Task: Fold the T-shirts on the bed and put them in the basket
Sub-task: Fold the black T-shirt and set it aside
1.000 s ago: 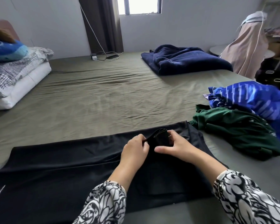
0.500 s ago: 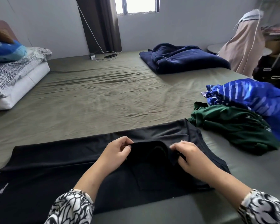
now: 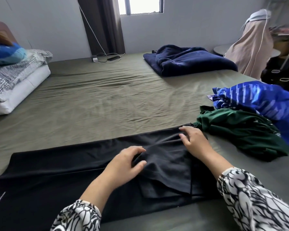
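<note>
Grip: left hand (image 3: pixel 128 161) has its fingers curled into a raised pleat of the black T-shirt (image 3: pixel 60 165), thumb below and fingers above, so I read it as pinching cloth. Right hand (image 3: pixel 193 140) lies on the shirt with fingers fairly straight and spread, pressing or smoothing, holding nothing that I can make out.

The shirt lies flat on the near part of the bed (image 3: pixel 107 100), a long dark band. Its long axis runs left to right, rising slightly toward the far right. Most of the length stretches away to the left of my left hand. The right end is shorter, with a folded flap (image 3: pixel 168 177) lying between the two hands. My right hand sits just short of the shirt's far right corner.

Judgement: the next fold turns on that axis. The long left portion has to come over toward the right, so the left hand is the nearer one for it, while the right hand can anchor the flap end.

Around: the green shirt (image 3: pixel 240 130) lies just right of the black one, its edge near my right fingers, with the blue shirt (image 3: pixel 260 99) heaped against its far side. Both appear unfolded. A navy blanket (image 3: pixel 187 62) lies far right; pillows (image 3: pixel 15 77) far left, well apart.

No basket in view; I cannot place it.
</note>
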